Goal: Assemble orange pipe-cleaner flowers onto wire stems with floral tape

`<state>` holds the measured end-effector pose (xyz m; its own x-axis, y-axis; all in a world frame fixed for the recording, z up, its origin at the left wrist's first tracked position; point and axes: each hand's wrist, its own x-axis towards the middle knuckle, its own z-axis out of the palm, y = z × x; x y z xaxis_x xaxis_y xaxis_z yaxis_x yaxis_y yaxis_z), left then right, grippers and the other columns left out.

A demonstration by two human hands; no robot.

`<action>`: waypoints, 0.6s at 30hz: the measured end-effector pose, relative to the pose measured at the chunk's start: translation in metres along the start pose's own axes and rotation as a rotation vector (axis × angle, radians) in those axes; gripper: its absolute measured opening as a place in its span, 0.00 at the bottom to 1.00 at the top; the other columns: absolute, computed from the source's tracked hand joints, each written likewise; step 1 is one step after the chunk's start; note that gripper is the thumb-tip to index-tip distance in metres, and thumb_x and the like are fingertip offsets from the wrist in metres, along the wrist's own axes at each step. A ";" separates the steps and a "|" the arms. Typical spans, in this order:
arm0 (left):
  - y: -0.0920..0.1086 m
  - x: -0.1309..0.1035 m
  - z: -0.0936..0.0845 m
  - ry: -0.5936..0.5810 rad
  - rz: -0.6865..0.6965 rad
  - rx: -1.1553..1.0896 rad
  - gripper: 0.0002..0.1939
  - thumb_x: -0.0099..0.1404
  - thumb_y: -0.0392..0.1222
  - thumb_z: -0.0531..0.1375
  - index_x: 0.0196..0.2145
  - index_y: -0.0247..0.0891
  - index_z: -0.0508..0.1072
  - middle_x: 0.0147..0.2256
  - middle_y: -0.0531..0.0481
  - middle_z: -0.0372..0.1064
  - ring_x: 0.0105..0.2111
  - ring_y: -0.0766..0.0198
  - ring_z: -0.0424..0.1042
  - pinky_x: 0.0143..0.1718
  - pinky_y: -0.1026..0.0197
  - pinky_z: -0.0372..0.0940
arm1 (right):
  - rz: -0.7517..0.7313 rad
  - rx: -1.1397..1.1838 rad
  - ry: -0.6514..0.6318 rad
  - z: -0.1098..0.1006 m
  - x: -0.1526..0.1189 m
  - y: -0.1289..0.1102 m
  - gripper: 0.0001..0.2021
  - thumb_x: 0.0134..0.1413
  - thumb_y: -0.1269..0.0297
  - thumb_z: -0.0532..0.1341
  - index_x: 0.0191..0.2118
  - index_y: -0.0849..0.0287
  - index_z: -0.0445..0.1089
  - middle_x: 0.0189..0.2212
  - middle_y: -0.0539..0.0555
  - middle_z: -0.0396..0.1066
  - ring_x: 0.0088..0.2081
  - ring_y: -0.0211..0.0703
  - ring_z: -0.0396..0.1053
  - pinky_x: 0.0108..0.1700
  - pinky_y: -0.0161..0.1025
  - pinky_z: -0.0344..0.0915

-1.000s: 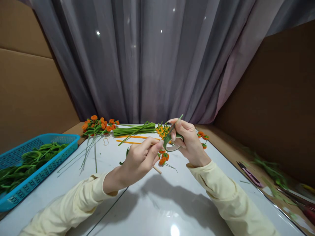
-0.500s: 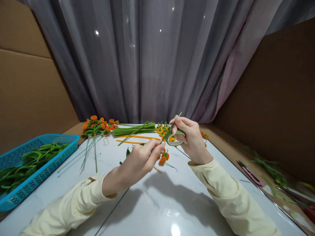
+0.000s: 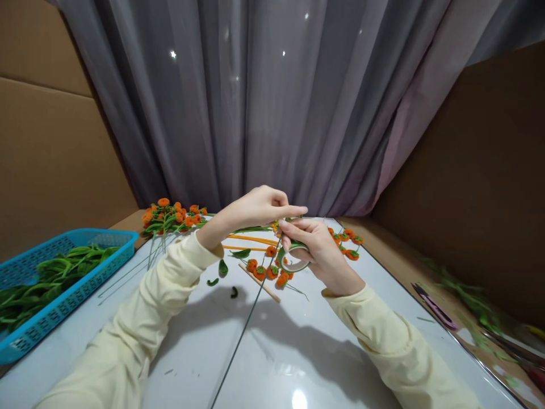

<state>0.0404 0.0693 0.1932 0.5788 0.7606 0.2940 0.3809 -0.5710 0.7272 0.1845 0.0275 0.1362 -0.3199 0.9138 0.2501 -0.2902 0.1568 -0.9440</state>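
Observation:
My right hand (image 3: 319, 250) is closed around a roll of green floral tape (image 3: 281, 262), its thumb and fingertips pinching near the top of a long thin green wire stem (image 3: 247, 318). That stem slants down toward the bottom edge. Above it, my left hand (image 3: 266, 207) is closed with its index finger reaching over the right fingertips; what it pinches is hidden. Just under the hands lie small orange flowers (image 3: 272, 272) with green backs, a thin wooden stick (image 3: 270, 292) and a few loose green leaves (image 3: 223, 268).
At the left stands a blue basket (image 3: 123, 238) of green leaves. Orange flowers on stems (image 3: 164, 218) lie at the back left, and orange strips (image 3: 247, 241) behind the hands. More orange flowers (image 3: 351, 254) sit at right. Pink-handled scissors (image 3: 438, 309) lie past the right edge.
My left hand has risen from below the tape roll to above it, beside the right fingertips. The stem now slants more steeply below the right hand, which has shifted slightly down and left.

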 end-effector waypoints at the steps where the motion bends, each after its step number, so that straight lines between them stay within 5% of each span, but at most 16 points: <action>1: 0.000 0.006 -0.002 -0.085 -0.002 0.055 0.20 0.58 0.50 0.60 0.16 0.33 0.65 0.14 0.56 0.54 0.14 0.74 0.51 0.14 0.70 0.44 | 0.012 -0.005 0.004 -0.001 0.001 0.001 0.16 0.43 0.58 0.69 0.21 0.66 0.68 0.17 0.48 0.65 0.13 0.22 0.42 0.14 0.28 0.32; 6: 0.001 0.019 -0.012 -0.311 0.141 0.172 0.18 0.60 0.44 0.58 0.16 0.34 0.66 0.15 0.54 0.55 0.15 0.73 0.52 0.15 0.69 0.45 | 0.070 0.013 -0.056 -0.008 0.006 0.007 0.16 0.45 0.57 0.68 0.22 0.65 0.68 0.17 0.47 0.64 0.12 0.22 0.41 0.14 0.29 0.31; 18: -0.001 0.023 -0.019 -0.365 0.166 0.016 0.22 0.60 0.48 0.60 0.14 0.37 0.63 0.13 0.54 0.55 0.13 0.72 0.53 0.15 0.68 0.48 | -0.029 0.236 -0.125 -0.007 0.014 0.028 0.13 0.44 0.58 0.68 0.33 0.61 0.73 0.16 0.43 0.64 0.10 0.22 0.40 0.13 0.28 0.38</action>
<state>0.0397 0.0936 0.2114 0.8505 0.4995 0.1650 0.2701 -0.6839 0.6777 0.1784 0.0471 0.1121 -0.4135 0.8545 0.3145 -0.4984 0.0767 -0.8636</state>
